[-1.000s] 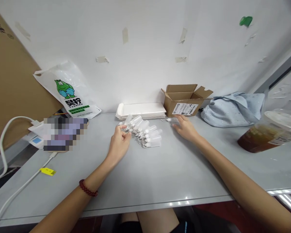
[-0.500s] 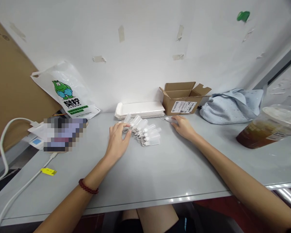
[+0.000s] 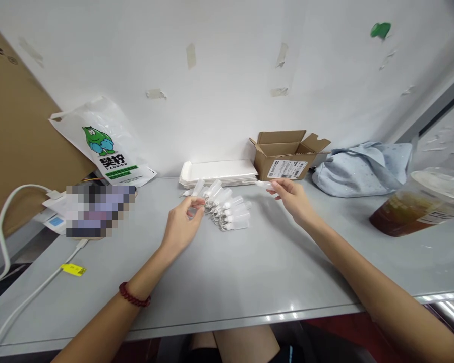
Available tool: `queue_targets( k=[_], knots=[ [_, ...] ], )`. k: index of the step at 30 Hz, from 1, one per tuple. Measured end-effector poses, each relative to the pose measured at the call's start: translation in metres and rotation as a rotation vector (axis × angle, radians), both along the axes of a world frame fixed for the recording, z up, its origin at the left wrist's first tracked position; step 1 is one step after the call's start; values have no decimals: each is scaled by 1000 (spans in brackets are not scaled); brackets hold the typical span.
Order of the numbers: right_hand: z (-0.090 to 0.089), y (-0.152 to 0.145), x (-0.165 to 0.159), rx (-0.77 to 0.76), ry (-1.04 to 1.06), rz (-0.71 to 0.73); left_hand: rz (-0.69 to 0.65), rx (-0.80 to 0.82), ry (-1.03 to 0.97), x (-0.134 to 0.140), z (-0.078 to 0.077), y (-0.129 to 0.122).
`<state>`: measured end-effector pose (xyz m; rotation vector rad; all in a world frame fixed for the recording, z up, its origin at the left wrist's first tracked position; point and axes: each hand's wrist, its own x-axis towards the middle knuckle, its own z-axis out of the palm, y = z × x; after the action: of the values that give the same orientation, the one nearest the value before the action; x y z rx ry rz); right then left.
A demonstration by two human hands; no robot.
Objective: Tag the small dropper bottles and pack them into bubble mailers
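Several small frosted plastic bottles with white caps and thin metal loops lie fanned in a row on the grey table. My left hand is at the near left side of the row, thumb and forefinger pinched together. What sits between those fingertips, if anything, is too small to make out. To the right of the row, my right hand is raised a little over the table. It pinches the end of one small plastic bottle, whose cap end points left towards the stack of white cards or envelopes.
An open cardboard box stands behind my right hand. Further right are a light blue cloth bag and a drink cup. On the left are a blurred phone-like device, a white cable and a white plastic bag.
My right hand has lifted the small bottle slightly off the table. My left hand has drawn back a little from the leftmost bottle, and its fingers have closed into a pinch.
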<state>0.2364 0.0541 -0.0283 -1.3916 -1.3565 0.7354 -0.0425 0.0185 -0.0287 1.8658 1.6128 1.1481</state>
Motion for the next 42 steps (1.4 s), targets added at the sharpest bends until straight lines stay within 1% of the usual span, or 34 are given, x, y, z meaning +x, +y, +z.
queue_targets(
  k=[2,4,6,8,10,12,14,18,21,25,27,31,37,42],
  knots=[
    [5,-8,-8,-42,95,43,32,13,-5,0,1,-2],
    [9,-16,-15,-70,136,100,74,49,-11,1,4,-5],
    [12,-22,-21,-93,152,166,75,76,-30,3,7,-10],
    [13,-28,-26,-104,153,226,-15,21,-85,7,11,-15],
    [14,-34,-31,-109,143,271,-145,-99,-155,11,13,-20],
    [15,-39,-36,-117,123,294,-239,-197,-205,14,13,-24],
    [17,-43,-41,-129,98,305,-289,-233,-214,17,11,-26],
    [18,-47,-46,-129,60,310,-365,-256,-165,20,9,-28],
    [17,-48,-46,-128,52,287,-353,-285,-205,20,10,-29],
    [16,-48,-45,-154,88,305,-278,-340,-360,21,13,-29],
    [15,-49,-46,-191,130,330,-268,-364,-448,21,12,-28],
    [15,-51,-48,-229,206,375,-287,-432,-574,22,9,-26],
    [17,-53,-51,-237,227,395,-314,-520,-663,21,8,-25],
    [15,-52,-53,-259,247,384,-319,-548,-705,21,10,-25]
  ],
)
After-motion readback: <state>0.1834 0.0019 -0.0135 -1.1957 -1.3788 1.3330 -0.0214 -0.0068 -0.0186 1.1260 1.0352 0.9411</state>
